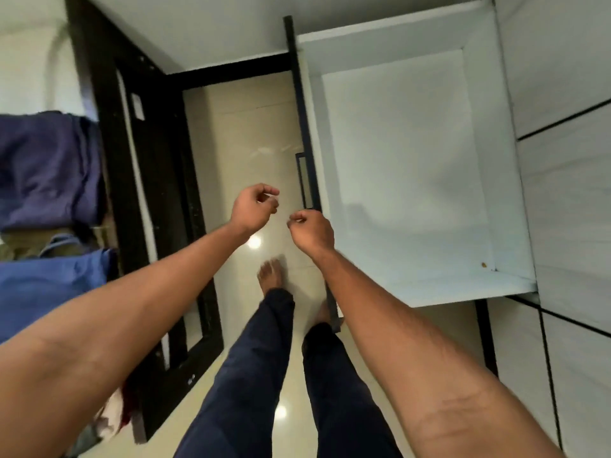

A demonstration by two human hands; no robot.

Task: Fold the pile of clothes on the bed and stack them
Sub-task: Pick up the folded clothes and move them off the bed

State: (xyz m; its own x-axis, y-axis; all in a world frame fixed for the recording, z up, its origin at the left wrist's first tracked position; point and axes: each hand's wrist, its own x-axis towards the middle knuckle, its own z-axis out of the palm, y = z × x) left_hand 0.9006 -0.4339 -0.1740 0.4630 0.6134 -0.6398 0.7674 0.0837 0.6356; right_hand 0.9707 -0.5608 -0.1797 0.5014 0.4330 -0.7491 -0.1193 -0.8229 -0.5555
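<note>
Item 1. Two bare forearms were recorded nearest the lens, reaching forward from the lower corners of the view and converging toward the centre.

Item 2. Left hand (254, 206): raised above the floor, fingers curled in toward the thumb; nothing was seen held in it.

Item 3. Right hand (312, 230): just beside the left hand and apart from it, fingers likewise curled in, closed on nothing visible. Fine detail at both sets of fingertips was lost to blur.

Item 4. Dark navy trousers (238, 375) were noted below the arms, with a bare foot (270, 274) planted on the glossy cream floor (238, 127).

Item 5. Pile of clothes: found at the left edge of the view, on the bed, well apart from both hands. A purple garment (49, 166) was listed at the top, a blue garment (49, 285) below it, and an olive piece (20, 242) between the two. All were seen crumpled and not folded.

Item 6. Bed frame (109, 127): dark, running along the floor beside the clothes.

Item 7. White wardrobe compartment (413, 160): located on the right, open toward the camera, with a dark door edge (302, 110) standing just behind the right hand.
</note>
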